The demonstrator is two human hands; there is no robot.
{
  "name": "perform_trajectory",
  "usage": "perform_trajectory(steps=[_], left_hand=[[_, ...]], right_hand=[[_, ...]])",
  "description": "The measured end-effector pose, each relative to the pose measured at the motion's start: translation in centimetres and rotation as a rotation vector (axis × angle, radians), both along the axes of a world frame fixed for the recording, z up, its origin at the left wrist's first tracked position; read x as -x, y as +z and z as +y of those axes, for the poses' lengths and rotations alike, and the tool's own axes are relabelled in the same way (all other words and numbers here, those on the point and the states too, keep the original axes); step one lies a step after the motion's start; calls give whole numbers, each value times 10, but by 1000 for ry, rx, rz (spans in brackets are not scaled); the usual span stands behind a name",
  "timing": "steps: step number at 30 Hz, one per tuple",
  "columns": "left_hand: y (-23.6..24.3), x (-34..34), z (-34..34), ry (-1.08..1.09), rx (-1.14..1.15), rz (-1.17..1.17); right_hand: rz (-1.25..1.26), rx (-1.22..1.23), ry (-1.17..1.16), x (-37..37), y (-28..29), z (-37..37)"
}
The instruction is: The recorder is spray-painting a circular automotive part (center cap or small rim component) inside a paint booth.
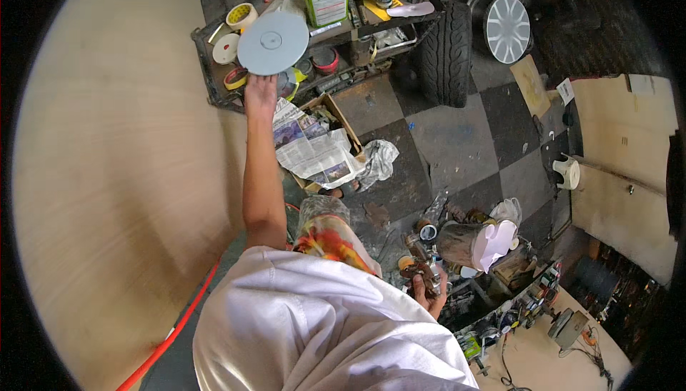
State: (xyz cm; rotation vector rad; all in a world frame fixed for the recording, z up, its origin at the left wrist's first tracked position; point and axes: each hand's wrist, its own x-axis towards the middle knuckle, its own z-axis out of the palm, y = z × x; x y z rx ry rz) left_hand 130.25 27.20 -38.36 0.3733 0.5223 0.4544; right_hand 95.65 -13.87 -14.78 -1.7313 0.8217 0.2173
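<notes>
My left arm reaches out to the cart at the upper left. My left hand (262,92) grips the near edge of a flat, round grey disc (273,51) with a small ring at its centre; the fingers are hidden beneath it. Around the disc are a roll of tape (241,16), a white round piece (226,48) and a green-and-white rectangular can (327,1). Low on the right, my right hand (433,297) is closed round a brown-stained object with a silvery metal part (421,276). Its exact kind is unclear, and my shirt hides the wrist.
A cardboard box (346,125) with newspaper (318,151) stands below the cart. Beyond are a tyre (444,55) and a silver wheel cover (507,29). A cluttered bench (529,305) lies at lower right; a red hose (187,312) runs along the left wall (121,141).
</notes>
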Motion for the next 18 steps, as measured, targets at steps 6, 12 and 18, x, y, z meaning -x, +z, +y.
perform_trajectory(steps=[6, 12, 18], left_hand=[[-44, -32, 16, -52, 141, -322], [-39, -22, 8, -30, -150, 77], [-38, -21, 7, -70, -207, 424]], right_hand=[[84, -82, -25, -6, 13, 14], [28, -23, 28, 4, -1, 5], [-86, -44, -6, 6, -8, 2]])
